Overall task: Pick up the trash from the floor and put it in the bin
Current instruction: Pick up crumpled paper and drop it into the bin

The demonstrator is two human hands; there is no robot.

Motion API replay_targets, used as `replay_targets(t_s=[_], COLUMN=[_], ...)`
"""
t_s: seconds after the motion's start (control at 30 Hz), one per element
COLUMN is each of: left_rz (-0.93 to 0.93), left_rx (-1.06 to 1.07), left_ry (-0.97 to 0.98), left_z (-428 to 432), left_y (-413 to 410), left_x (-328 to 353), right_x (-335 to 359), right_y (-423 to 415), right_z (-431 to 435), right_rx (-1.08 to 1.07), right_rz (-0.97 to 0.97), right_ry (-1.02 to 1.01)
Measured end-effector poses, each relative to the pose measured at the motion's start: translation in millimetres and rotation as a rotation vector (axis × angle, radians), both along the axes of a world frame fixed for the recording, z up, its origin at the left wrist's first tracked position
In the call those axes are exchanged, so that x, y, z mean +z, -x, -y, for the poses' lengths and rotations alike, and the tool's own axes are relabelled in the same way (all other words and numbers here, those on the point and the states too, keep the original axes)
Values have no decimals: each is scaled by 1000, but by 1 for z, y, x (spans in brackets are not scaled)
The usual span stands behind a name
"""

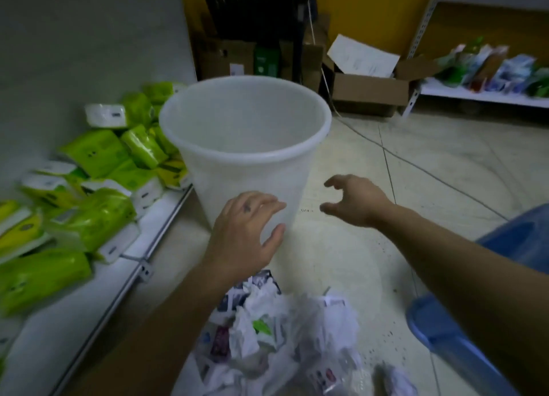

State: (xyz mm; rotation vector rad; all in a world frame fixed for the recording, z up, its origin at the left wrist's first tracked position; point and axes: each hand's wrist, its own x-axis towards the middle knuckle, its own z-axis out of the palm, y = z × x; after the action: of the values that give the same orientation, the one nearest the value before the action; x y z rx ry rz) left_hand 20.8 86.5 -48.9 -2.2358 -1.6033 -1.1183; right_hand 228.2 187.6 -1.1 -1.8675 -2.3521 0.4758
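Translucent white plastic fills the middle of the view — the bin (245,146), a round tapered tub with a rolled rim, is standing upright on the pale tiled floor (445,170), just beside the front edge of a low white shelf (89,300). Nothing can be made out inside it; its walls show only a cloudy sheen, so the task is judged to be barely begun.

The trash (276,336) is heaped on the floor at the near side of the bin — crumpled white paper, printed wrappers and what seems to be clear film, all creased and soft-looking, light to lift but loose enough to scatter. Every piece is left to be gathered.

The left hand (249,226) is spread, fingers laid against the bin's lower wall with the thumb apart. The right hand (353,201) is held open and curled just to the bin's right, clear of the wall, nothing pinched in it.

Glossy green and white soft packs (98,217) are stacked along the shelf, and a blue plastic stool (445,330) is seen near the right edge.
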Motion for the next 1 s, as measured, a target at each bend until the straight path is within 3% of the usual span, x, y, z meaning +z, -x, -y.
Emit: replay_targets(t_s=[0.07,0.2,0.33,0.53,0.7,0.87,1.0], left_rz=[31,142,132,127,123,48,194], left_rx=[12,88,146,242,251,285,372], left_ry=[186,720,955,1039,1038,1023,872], left_z=[15,39,65,83,81,76,77], left_y=[4,14,16,20,-1,-4,-9], left_x=[-33,-92,-129,-161,-161,-161,-156], right_x=[-30,-91,-141,-197,-205,-207,-206], right_y=[2,19,39,31,13,0,-7], right_z=[23,64,97,134,136,126,128], right_rx=[65,109,87,-11,-70,-137,-171], right_rz=[98,96,102,51,-39,99,131], right_ry=[138,373,468,366,257,391,442])
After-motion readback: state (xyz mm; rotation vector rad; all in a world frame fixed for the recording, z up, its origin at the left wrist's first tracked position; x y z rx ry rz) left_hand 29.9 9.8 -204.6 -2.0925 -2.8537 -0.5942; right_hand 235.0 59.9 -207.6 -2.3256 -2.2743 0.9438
